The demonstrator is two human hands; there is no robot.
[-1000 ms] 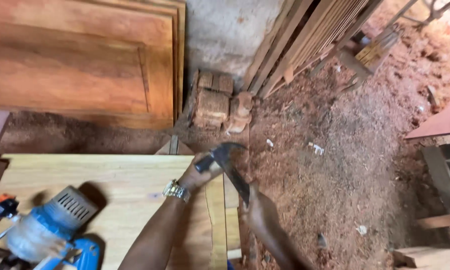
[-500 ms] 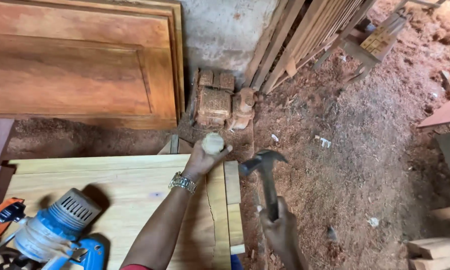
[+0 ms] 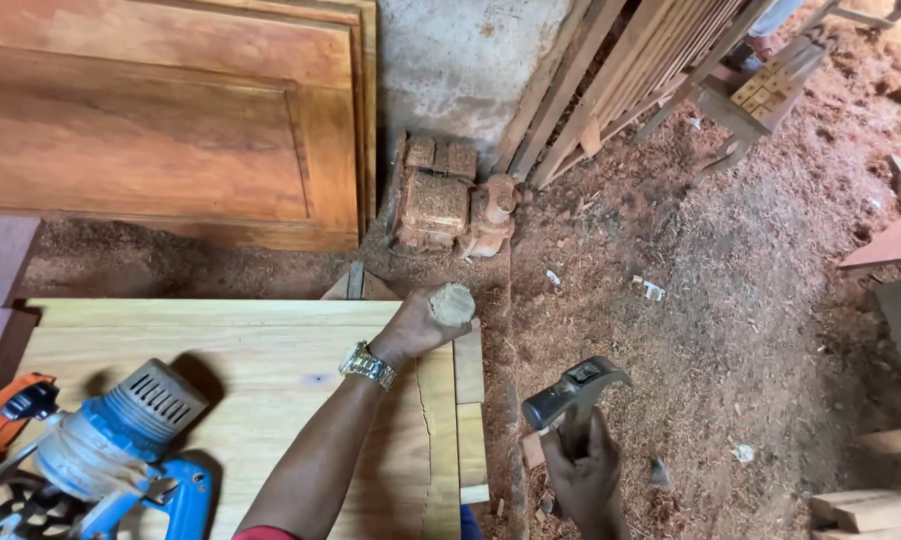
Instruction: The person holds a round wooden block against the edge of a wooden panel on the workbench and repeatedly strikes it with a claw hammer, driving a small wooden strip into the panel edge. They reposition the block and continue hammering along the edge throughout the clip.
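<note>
Left hand (image 3: 420, 325): closed around a small round tan lump (image 3: 453, 302), at the far right edge of the pale wooden board worktop (image 3: 220, 350).
Right hand (image 3: 585, 475): fisted on the grey steel claw hammer (image 3: 573, 388), right of the board.
Handling: hammer likely head-heavy and rigid; grip low on the handle.

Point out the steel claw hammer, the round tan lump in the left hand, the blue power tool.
steel claw hammer (image 3: 575, 388), head view, on its head
round tan lump (image 3: 452, 303), head view, centre
blue power tool (image 3: 120, 440), head view, motor housing

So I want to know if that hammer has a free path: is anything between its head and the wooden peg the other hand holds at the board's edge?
Nothing visible: only open air lies between the hammer and the peg.
</note>
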